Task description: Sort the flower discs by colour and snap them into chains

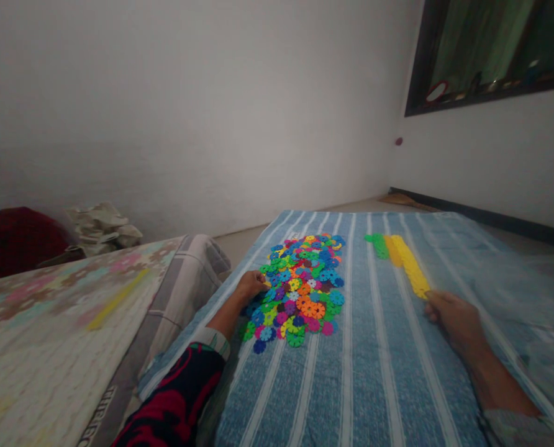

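A heap of colourful notched plastic discs (300,292) lies on the striped blue cloth (326,397). My left hand (251,285) is at the heap's left edge, its fingertips pinched on a small yellow disc (268,285). To the right, a row of overlapping yellow discs (410,267) runs toward me, with orange discs (393,251) and green discs (378,245) beside its far end. My right hand (454,320) is at the near end of the yellow row, fingers closed on a yellow disc there. The hand is slightly blurred.
A bed with a patterned cover (118,310) stands at the left, with a yellow strip (118,299) on it. Clear plastic sheeting (544,347) lies at the right edge. Behind are a white wall (240,112) and a dark-framed window (486,49).
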A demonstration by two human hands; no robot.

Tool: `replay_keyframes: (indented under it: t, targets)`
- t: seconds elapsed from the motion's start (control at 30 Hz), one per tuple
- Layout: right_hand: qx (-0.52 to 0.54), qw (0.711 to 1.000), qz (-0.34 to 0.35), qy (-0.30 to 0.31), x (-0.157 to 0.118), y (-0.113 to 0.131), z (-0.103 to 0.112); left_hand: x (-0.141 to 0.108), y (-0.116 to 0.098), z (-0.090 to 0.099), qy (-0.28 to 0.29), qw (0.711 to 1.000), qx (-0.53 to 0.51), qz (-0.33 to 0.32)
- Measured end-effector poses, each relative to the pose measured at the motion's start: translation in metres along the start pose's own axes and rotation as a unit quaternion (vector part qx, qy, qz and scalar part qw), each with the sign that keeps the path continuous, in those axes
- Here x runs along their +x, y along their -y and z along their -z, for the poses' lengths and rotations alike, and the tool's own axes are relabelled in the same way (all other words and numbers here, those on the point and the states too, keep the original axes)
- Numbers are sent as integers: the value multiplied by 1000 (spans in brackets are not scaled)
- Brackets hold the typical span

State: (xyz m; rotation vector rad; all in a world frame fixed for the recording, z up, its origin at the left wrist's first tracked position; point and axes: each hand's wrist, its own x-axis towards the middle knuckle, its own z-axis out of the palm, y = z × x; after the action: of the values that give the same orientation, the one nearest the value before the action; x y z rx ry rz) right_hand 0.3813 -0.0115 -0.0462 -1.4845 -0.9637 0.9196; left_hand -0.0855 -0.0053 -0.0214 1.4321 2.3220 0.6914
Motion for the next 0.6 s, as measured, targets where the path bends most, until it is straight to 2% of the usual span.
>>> replay_keyframes:
  t: [0.17, 0.3, 0.43, 0.53, 0.6]
  targets:
    - [13, 1000, 4, -4, -1, 1, 0, -2, -2, 5, 0, 998, -53, -23]
    - [10, 1000, 3, 2, 0, 2, -2, -1, -22, 1, 22, 994, -85, -58]
    - [24, 1000, 15, 14, 9, -7, -5, -2, -68, -28, 67, 983, -110, -130]
    - [40, 999, 26, 19, 16, -15, -7, -5, -120, -62, 98, 968, -101, -208]
    - [45, 998, 29, 19, 18, -18, -8, -7, -158, -91, 112, 961, -86, -238]
